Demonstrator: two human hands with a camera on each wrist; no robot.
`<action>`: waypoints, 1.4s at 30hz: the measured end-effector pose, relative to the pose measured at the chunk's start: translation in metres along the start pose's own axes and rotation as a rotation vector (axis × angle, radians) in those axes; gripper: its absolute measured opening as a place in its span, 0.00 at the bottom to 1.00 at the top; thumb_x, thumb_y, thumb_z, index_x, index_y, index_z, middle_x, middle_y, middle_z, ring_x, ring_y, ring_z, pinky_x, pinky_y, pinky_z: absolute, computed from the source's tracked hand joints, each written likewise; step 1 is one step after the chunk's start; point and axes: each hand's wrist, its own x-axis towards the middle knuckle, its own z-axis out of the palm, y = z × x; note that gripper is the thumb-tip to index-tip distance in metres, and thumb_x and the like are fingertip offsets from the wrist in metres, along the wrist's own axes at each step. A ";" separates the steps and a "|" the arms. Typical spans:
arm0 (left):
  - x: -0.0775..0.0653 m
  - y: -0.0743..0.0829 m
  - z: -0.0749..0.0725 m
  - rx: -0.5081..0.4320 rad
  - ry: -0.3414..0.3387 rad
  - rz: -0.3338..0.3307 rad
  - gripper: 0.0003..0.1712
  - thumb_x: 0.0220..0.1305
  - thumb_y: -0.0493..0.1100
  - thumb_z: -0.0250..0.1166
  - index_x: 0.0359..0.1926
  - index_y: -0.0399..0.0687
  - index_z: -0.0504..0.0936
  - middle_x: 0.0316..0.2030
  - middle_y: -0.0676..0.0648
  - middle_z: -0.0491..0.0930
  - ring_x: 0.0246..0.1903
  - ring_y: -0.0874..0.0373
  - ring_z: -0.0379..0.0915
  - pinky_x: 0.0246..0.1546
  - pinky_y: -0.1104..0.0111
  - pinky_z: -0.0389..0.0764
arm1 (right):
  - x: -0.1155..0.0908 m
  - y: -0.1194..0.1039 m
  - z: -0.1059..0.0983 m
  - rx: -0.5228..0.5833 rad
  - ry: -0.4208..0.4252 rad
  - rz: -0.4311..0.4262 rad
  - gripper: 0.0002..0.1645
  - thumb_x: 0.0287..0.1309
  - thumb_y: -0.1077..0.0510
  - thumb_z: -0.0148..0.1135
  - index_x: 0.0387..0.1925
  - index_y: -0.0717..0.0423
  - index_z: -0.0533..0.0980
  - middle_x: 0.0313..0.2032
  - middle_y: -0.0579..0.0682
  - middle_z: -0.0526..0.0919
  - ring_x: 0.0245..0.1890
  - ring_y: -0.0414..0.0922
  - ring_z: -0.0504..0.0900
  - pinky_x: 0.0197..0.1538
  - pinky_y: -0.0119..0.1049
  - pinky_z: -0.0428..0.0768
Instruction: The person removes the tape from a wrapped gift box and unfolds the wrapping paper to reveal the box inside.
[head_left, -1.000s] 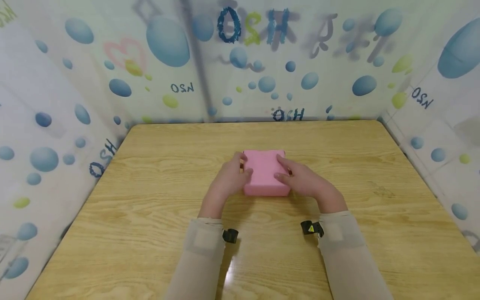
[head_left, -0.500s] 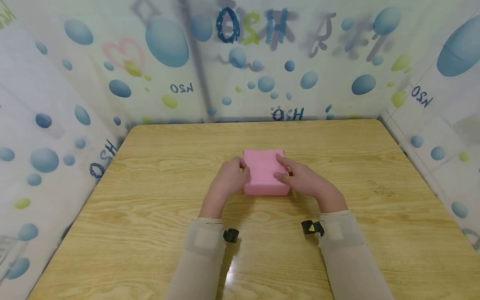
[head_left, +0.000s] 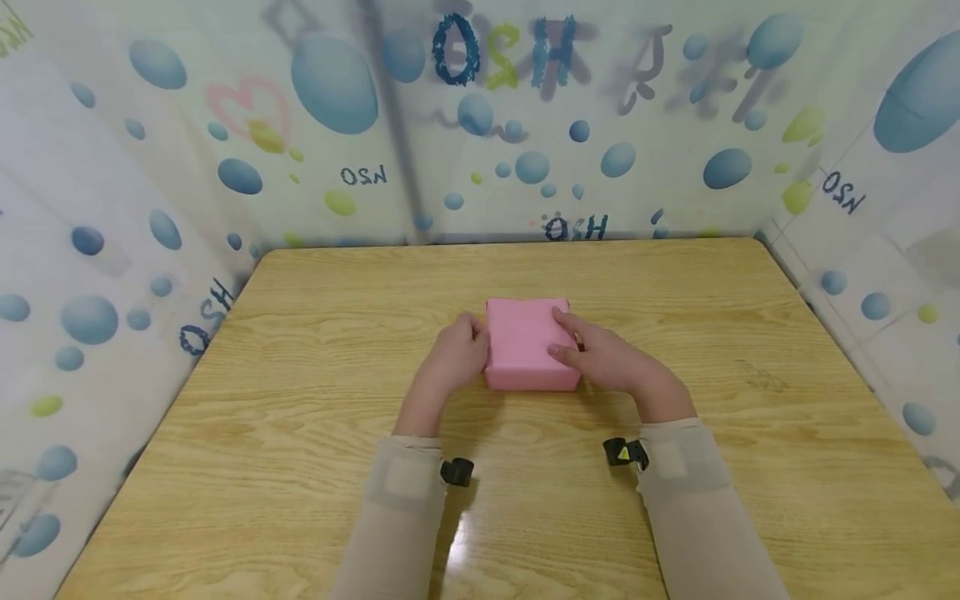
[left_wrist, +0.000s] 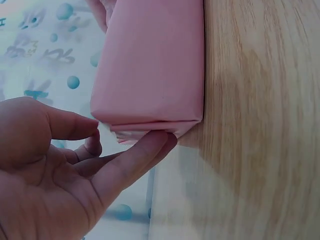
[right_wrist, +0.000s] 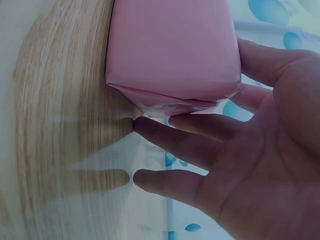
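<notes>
A box wrapped in pink paper (head_left: pixel 525 342) rests on the wooden table between both hands. At its left end, my left hand (head_left: pixel 455 357) has its thumb and index tips close together beside the upper corner. Its other fingers (left_wrist: pixel 132 162) reach straight to the folded paper flap (left_wrist: pixel 132 131) in the left wrist view. My right hand (head_left: pixel 621 360) holds the opposite end, with thumb and a finger lying over the top. Two lower fingers (right_wrist: pixel 167 181) extend below the right end fold (right_wrist: pixel 170 104), near the tabletop.
The wood-grain table (head_left: pixel 315 500) spreads around the box. Behind and at the sides hang pale sheets (head_left: pixel 645 100) printed with blue dots and lettering. Black wrist cameras (head_left: pixel 457 472) sit on both beige sleeves (head_left: pixel 701 517).
My left thumb has drawn back from the box top to its left edge, and that hand has shifted slightly left with fingers gathered. The right hand and the box stay nearly in place.
</notes>
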 end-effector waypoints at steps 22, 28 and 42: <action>-0.004 -0.008 -0.004 -0.301 0.018 -0.155 0.16 0.82 0.39 0.42 0.54 0.32 0.72 0.53 0.31 0.81 0.49 0.44 0.86 0.52 0.55 0.90 | 0.000 0.001 0.000 -0.004 -0.006 0.008 0.45 0.83 0.43 0.49 0.87 0.48 0.43 0.85 0.63 0.47 0.85 0.64 0.48 0.83 0.65 0.53; -0.006 -0.013 -0.012 -0.256 0.074 -0.158 0.16 0.80 0.41 0.46 0.55 0.32 0.71 0.58 0.30 0.78 0.50 0.42 0.84 0.49 0.55 0.90 | 0.000 -0.001 0.000 -0.010 0.002 0.012 0.44 0.83 0.44 0.50 0.87 0.48 0.44 0.85 0.62 0.48 0.85 0.64 0.48 0.83 0.65 0.53; -0.009 -0.003 -0.017 0.122 0.199 -0.168 0.22 0.77 0.52 0.53 0.63 0.46 0.75 0.48 0.40 0.84 0.39 0.48 0.77 0.37 0.60 0.75 | -0.001 0.000 0.000 0.022 -0.008 0.007 0.45 0.83 0.43 0.50 0.87 0.48 0.43 0.86 0.62 0.46 0.86 0.64 0.47 0.83 0.66 0.53</action>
